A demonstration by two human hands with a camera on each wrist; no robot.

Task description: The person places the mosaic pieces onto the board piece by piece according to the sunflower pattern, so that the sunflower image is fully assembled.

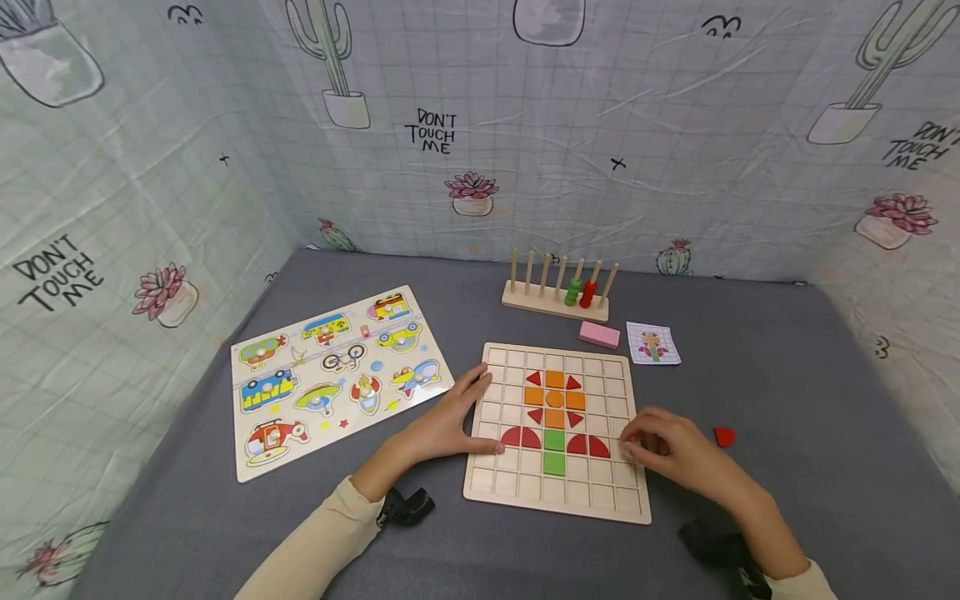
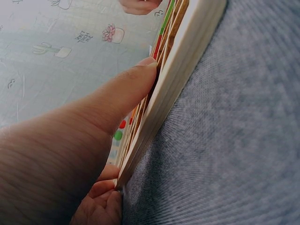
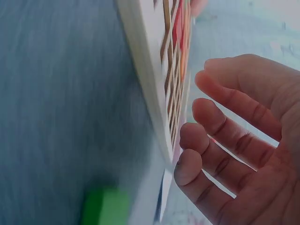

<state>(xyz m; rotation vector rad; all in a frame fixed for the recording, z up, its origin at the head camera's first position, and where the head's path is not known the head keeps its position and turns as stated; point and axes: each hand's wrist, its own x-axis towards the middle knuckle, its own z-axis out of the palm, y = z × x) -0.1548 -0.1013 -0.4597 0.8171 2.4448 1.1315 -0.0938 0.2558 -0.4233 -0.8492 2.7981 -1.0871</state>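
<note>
The wooden grid board (image 1: 558,433) lies flat on the grey bench (image 1: 787,400), near the front edge and about midway between the left and right edges. Its cells carry a coloured pattern: orange squares (image 1: 554,379) in a cross with a round orange piece at centre, small red triangles (image 1: 534,378) at the cross's corners, two green squares (image 1: 554,451) stacked below, and red quarter-round pieces (image 1: 521,437) to either side of the upper green one.

The left hand (image 1: 450,421) rests on the board's left edge, fingers (image 2: 126,89) straight and relaxed; the left wrist view shows the thumb lying along the top face at the rim. It grips nothing.

The right hand (image 1: 667,450) sits at the board's right edge, beside the red quarter-rounds. In the right wrist view its fingers (image 3: 220,131) are loosely curled, spread apart, with nothing between them. Whether the fingertips touch the board cannot be told.

A loose red piece (image 1: 724,436) lies on the bench just right of the right hand, apart from the board.

Behind the board, toward the back edge: a pink block (image 1: 599,334), a small pattern card (image 1: 653,342) showing a flower, and a wooden peg rack (image 1: 557,292) with one green and one red stack of beads on its pegs.

To the left of the board, a vehicle puzzle board (image 1: 337,375) lies flat and angled, near the left edge.

A printed cactus cloth (image 1: 600,125) stands behind and beside the bench.
</note>
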